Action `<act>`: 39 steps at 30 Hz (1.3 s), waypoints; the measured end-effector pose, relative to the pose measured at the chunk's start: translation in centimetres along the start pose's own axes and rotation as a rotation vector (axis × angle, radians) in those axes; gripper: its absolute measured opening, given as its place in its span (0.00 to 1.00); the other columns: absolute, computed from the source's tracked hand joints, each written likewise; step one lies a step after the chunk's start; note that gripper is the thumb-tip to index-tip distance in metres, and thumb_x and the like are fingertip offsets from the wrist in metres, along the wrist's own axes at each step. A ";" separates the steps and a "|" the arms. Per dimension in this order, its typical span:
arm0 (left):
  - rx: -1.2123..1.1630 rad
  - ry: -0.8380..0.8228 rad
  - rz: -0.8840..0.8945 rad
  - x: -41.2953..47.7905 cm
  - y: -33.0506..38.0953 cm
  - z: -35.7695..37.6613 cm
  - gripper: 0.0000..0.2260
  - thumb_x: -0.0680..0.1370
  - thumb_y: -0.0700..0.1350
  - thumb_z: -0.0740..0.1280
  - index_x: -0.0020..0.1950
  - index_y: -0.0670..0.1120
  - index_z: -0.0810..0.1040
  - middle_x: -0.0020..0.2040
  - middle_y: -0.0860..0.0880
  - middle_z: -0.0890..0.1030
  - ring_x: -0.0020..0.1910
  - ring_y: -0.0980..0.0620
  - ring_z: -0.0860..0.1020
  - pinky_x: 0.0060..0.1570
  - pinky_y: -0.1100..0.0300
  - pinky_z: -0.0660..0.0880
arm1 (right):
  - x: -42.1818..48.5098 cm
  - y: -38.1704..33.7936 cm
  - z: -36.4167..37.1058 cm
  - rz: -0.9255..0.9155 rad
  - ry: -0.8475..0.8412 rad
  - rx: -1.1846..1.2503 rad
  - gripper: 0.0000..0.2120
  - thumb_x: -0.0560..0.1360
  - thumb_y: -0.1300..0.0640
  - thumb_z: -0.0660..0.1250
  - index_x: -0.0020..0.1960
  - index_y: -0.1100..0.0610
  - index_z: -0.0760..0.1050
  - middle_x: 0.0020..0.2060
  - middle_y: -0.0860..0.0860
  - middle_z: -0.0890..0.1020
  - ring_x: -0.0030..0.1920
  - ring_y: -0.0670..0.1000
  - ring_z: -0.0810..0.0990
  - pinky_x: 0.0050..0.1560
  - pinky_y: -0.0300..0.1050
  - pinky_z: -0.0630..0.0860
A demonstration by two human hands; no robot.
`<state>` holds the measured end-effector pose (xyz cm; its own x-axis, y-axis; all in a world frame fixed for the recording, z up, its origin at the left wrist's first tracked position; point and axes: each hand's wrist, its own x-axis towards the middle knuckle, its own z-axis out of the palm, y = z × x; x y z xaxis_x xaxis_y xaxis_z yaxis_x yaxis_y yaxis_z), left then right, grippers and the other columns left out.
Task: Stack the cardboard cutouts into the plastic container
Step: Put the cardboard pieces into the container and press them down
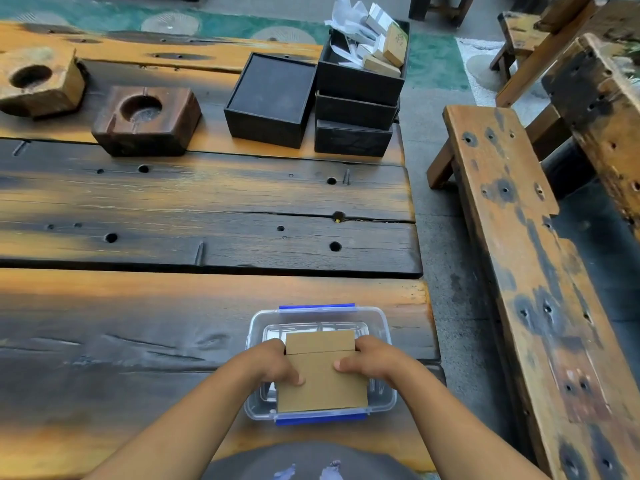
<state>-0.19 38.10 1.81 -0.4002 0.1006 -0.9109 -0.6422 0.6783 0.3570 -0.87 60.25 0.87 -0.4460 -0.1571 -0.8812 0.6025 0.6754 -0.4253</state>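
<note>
Head view, near to far: left hand [273, 363] and right hand [367, 358] pinch cardboard cutouts [322, 379] at opposite side edges, fingers curled over top face, thumbs on top. Cutouts sit over open clear plastic container [381, 327] with blue clips, near table [138, 341] edge. Cardboard likely light, stiff, easily creased; edge grip suits. Beyond: wooden blocks [145, 121], black boxes [273, 98].

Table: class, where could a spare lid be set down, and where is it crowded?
Free: the planks between the plastic container and wooden blocks; also left of the container. Crowded: the far right corner with black boxes.
</note>
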 end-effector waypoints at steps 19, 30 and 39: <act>-0.239 0.097 -0.033 -0.2 0.3 1.5 0.16 0.71 0.39 0.74 0.54 0.45 0.72 0.48 0.48 0.78 0.45 0.51 0.77 0.42 0.58 0.76 | -0.3 0.6 0.5 0.044 0.016 0.126 0.20 0.76 0.59 0.69 0.67 0.58 0.72 0.62 0.56 0.80 0.62 0.57 0.79 0.67 0.56 0.74; -0.502 0.084 -0.068 0.2 -0.2 2.6 0.17 0.74 0.33 0.67 0.61 0.41 0.71 0.58 0.38 0.79 0.56 0.39 0.79 0.59 0.41 0.77 | -0.1 0.9 2.1 0.089 0.057 0.197 0.18 0.76 0.61 0.68 0.65 0.59 0.73 0.61 0.57 0.80 0.60 0.57 0.79 0.65 0.55 0.76; -0.199 -0.007 -0.055 -0.5 0.5 0.3 0.14 0.73 0.43 0.73 0.56 0.45 0.73 0.44 0.51 0.78 0.39 0.55 0.76 0.25 0.66 0.72 | -0.5 0.9 0.5 0.047 0.006 0.099 0.24 0.71 0.53 0.75 0.64 0.55 0.74 0.58 0.51 0.82 0.58 0.53 0.81 0.65 0.53 0.76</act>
<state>-0.09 38.59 2.32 -0.3567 0.0732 -0.9313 -0.7795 0.5262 0.3399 0.18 60.58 0.79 -0.4195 -0.1218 -0.8996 0.6853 0.6074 -0.4018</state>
